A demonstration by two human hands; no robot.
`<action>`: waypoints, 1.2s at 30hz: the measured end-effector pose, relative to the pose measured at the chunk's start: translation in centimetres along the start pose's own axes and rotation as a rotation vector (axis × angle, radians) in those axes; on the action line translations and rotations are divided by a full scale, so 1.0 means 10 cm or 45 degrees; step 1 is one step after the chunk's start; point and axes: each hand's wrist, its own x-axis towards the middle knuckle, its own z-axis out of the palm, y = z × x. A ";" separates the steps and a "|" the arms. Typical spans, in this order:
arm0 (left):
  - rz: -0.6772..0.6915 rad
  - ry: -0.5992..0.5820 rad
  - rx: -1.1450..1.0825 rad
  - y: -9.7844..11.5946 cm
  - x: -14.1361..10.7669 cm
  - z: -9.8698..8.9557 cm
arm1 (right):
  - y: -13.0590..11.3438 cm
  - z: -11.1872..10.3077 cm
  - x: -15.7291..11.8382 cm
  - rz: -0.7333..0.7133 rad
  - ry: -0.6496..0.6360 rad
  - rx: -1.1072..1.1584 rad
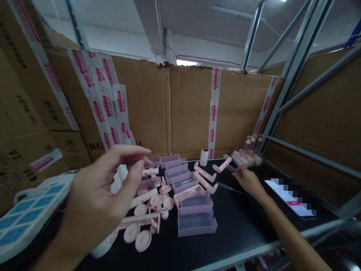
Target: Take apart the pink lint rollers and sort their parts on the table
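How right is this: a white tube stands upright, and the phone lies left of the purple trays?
Left is wrong: the head view shows the phone lying right of the purple trays. A white tube does stand upright.

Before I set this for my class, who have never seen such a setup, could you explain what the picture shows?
There is no machine here, just a person's two bare hands. The single picture comes from a camera worn on the head, looking forward and down. The left hand is raised in front of small pink parts; whether it holds anything is unclear. The right hand is at a purplish piece, too blurred to confirm a grip. On the black tabletop, a row of purple trays lies between the hands. Farther back stands a white tube; a phone lies at the right.
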 end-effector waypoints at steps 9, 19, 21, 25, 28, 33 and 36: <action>-0.554 -0.464 -0.953 0.10 -0.12 0.92 | -1.81 -0.45 -0.84 -0.128 0.164 0.923; -0.770 -0.055 -1.589 -0.32 -0.10 1.18 | -1.32 -0.24 -0.69 -0.269 0.126 0.422; -0.679 -0.027 -1.498 -0.46 -0.11 1.15 | -0.82 -0.14 -0.50 -0.243 0.035 0.048; -0.465 -0.068 -1.057 -0.61 -0.20 1.10 | -0.26 0.13 -0.34 -0.183 -0.194 -0.165; -0.397 -0.092 -0.763 -0.62 -0.29 1.06 | -0.16 0.26 -0.34 -0.206 -0.236 -0.147; -0.326 -0.219 -0.660 -0.64 -0.41 1.02 | -0.26 -0.08 -0.34 0.012 -0.032 0.212; -0.345 -0.305 -0.710 -0.67 -0.49 1.04 | -0.71 -0.58 -0.46 -0.043 0.279 0.764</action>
